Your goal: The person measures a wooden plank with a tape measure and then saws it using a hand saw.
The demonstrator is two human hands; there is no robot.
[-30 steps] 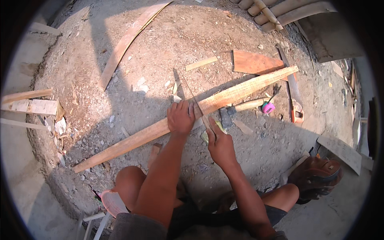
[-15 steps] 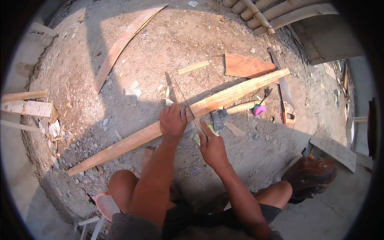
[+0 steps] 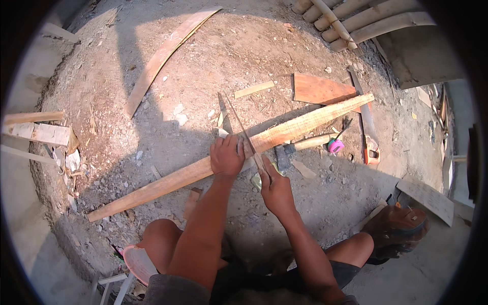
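My left hand (image 3: 226,157) grips a long, tapered wooden board (image 3: 305,122) lying diagonally on the ground. A long, thin saw blade (image 3: 239,122) crosses the board just right of those fingers. My right hand (image 3: 276,185) is closed on the saw's handle, below the board. Just beyond that hand are a hammer (image 3: 287,155) with a pale wooden handle and a pink tape measure (image 3: 335,146). A second saw with an orange handle (image 3: 371,155) lies at the right. A reddish plywood piece (image 3: 320,86) lies behind the board's right end.
A bent plank (image 3: 170,58) lies at the back left, bamboo poles (image 3: 356,25) at the back right. Wood offcuts (image 3: 40,133) sit by the left wall (image 3: 25,198). A grey board (image 3: 424,198) and my brown shoe (image 3: 396,229) are at the lower right.
My right hand and the saw have shifted slightly back toward my body since half a second ago. My left hand stays on the board. The whole view has drifted slightly.
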